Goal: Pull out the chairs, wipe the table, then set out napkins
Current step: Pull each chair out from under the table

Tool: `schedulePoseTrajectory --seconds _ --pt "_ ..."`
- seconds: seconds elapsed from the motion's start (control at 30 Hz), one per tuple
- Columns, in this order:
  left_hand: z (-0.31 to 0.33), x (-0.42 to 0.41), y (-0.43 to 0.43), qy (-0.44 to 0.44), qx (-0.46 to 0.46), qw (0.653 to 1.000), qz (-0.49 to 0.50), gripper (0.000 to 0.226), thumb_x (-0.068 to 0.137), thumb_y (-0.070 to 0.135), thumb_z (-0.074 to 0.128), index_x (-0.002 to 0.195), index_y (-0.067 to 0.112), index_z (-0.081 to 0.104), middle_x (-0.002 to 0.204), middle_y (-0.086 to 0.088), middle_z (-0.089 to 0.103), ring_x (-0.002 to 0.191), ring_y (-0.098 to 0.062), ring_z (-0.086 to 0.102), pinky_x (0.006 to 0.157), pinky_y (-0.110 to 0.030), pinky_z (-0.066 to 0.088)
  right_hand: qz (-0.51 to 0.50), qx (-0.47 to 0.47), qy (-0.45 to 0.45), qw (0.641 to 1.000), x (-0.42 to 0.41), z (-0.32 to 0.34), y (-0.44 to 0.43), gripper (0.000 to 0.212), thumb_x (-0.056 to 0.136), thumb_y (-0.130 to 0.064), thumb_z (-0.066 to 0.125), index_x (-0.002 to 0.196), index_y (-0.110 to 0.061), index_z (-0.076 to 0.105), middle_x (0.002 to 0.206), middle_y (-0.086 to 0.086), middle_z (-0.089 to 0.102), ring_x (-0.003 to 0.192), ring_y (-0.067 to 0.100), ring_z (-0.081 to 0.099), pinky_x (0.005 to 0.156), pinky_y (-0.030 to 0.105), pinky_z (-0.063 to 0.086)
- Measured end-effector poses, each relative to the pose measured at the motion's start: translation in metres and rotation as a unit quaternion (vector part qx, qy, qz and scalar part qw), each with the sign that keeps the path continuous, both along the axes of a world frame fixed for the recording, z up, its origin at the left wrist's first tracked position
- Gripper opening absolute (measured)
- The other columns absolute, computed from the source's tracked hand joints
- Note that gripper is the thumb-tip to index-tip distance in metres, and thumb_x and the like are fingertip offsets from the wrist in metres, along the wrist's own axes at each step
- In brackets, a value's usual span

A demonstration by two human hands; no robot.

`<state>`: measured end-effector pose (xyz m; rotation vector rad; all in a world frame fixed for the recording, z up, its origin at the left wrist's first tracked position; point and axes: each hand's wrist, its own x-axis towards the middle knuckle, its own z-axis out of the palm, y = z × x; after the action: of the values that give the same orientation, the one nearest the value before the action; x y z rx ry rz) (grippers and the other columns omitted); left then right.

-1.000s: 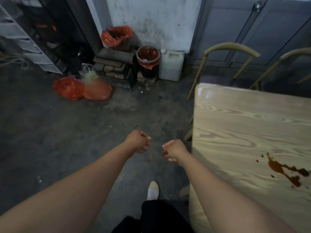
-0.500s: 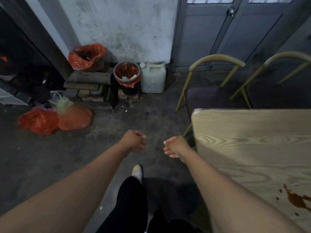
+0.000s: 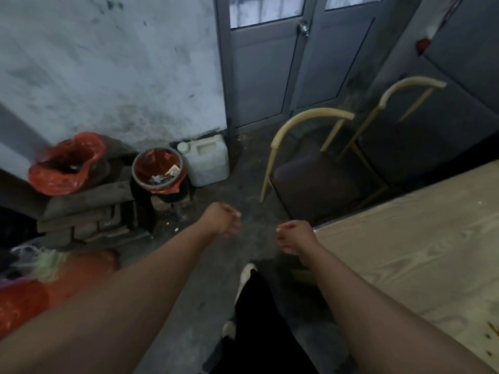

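Note:
The light wooden table (image 3: 405, 252) fills the right side, its corner just right of my right hand (image 3: 295, 236). A brown stain (image 3: 492, 330) shows at the table's lower right edge. Two chairs with curved beige backs and dark seats stand at the table's far side, the nearer chair (image 3: 310, 182) ahead of my right hand and the second chair (image 3: 410, 85) behind it. My left hand (image 3: 221, 220) hangs over the floor, apart from everything. Both hands are loosely curled and hold nothing. No cloth or napkins are in view.
A bin with a red liner (image 3: 159, 168) and a white jerrycan (image 3: 208, 160) stand by the wall. A red bag (image 3: 67, 163) sits on stacked bricks (image 3: 89, 225). Orange bags (image 3: 27, 298) lie at lower left. Grey double doors (image 3: 270, 63) stand behind the chairs.
The view has swung up and right as I walk along the table's end toward the chairs. The chairs are now closer; the stain has slid to the frame's edge. Both hands stay empty.

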<state>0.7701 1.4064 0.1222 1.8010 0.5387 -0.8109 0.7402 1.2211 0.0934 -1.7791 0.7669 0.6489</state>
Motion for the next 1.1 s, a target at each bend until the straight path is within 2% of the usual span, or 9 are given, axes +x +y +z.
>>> schedulePoseTrajectory --seconds 0.2,0.3,0.47,0.57,0.63,0.7,0.8,0.93,1.1 --pt "-0.003 0.115 0.002 0.047 -0.024 0.999 0.013 0.022 0.1 0.011 0.043 0.082 0.013 0.054 0.074 -0.008 0.057 0.053 -0.018 0.059 0.051 -0.019 0.045 -0.073 0.034 0.023 0.996 0.106 0.0 0.0 0.024 0.094 -0.007 0.054 0.072 -0.015 0.055 0.076 0.008 0.059 0.06 0.016 0.055 0.061 0.029 0.05" --pt "-0.002 0.165 0.004 0.065 -0.021 0.998 -0.01 0.023 0.1 0.014 0.043 0.081 0.015 0.054 0.077 -0.008 0.058 0.046 -0.015 0.064 0.063 -0.02 0.039 -0.098 0.05 0.037 0.993 0.158 0.007 0.005 0.016 0.097 -0.009 0.051 0.081 -0.012 0.055 0.074 0.005 0.057 0.06 0.013 0.053 0.08 0.036 0.054" --pt "0.003 0.251 0.005 0.084 -0.025 0.995 -0.045 0.02 0.101 0.016 0.043 0.084 0.013 0.055 0.1 -0.014 0.061 0.088 -0.027 0.061 0.07 -0.023 0.041 -0.111 0.055 0.05 0.991 0.239 0.024 0.012 0.015 0.097 -0.008 0.049 0.104 -0.003 0.061 0.099 0.016 0.064 0.084 0.021 0.063 0.097 0.039 0.049" --pt "0.01 0.293 0.004 0.078 -0.021 0.995 -0.062 0.019 0.099 0.015 0.046 0.083 0.013 0.055 0.083 -0.008 0.062 0.067 -0.024 0.065 0.069 -0.024 0.042 -0.126 0.069 0.047 0.988 0.279 0.025 0.013 0.022 0.097 -0.009 0.051 0.116 -0.003 0.059 0.096 0.014 0.066 0.069 0.016 0.06 0.081 0.034 0.054" --pt "0.01 0.324 0.001 0.072 -0.018 0.994 -0.077 0.014 0.1 0.012 0.044 0.094 0.008 0.056 0.09 -0.01 0.063 0.076 -0.03 0.068 0.067 -0.026 0.042 -0.139 0.074 0.054 0.986 0.306 0.019 0.011 0.018 0.096 -0.011 0.052 0.112 -0.006 0.06 0.082 0.007 0.062 0.064 0.014 0.056 0.065 0.028 0.051" --pt "0.008 0.356 -0.003 0.063 -0.004 0.993 -0.099 0.013 0.1 0.01 0.043 0.1 0.008 0.055 0.099 -0.016 0.061 0.088 -0.035 0.066 0.065 -0.029 0.043 -0.152 0.072 0.064 0.984 0.332 0.013 0.007 0.015 0.096 -0.012 0.052 0.109 -0.008 0.059 0.085 0.006 0.063 0.068 0.014 0.058 0.065 0.028 0.05" --pt "0.001 0.402 -0.011 0.041 0.004 0.99 -0.136 0.011 0.1 0.013 0.045 0.096 0.01 0.055 0.078 -0.009 0.068 0.054 -0.019 0.065 0.065 -0.028 0.044 -0.183 0.059 0.071 0.979 0.369 0.002 -0.001 0.012 0.095 -0.013 0.054 0.104 -0.009 0.06 0.093 0.008 0.067 0.072 0.015 0.062 0.063 0.029 0.051" --pt "-0.003 0.474 -0.026 0.046 0.026 0.977 -0.205 0.013 0.101 0.016 0.043 0.098 0.013 0.055 0.08 -0.006 0.06 0.049 -0.011 0.065 0.064 -0.023 0.044 -0.236 0.042 0.08 0.967 0.417 -0.015 -0.01 0.008 0.094 -0.011 0.052 0.092 -0.009 0.06 0.081 0.007 0.065 0.059 0.012 0.057 0.053 0.023 0.046" --pt "-0.001 0.56 -0.056 0.069 0.057 0.951 -0.297 0.033 0.104 0.014 0.035 0.131 0.003 0.049 0.132 -0.022 0.056 0.118 -0.038 0.058 0.078 -0.036 0.048 -0.308 0.036 0.099 0.946 0.465 -0.028 -0.019 0.012 0.094 -0.009 0.051 0.094 -0.007 0.063 0.08 0.007 0.065 0.064 0.013 0.059 0.055 0.025 0.047"
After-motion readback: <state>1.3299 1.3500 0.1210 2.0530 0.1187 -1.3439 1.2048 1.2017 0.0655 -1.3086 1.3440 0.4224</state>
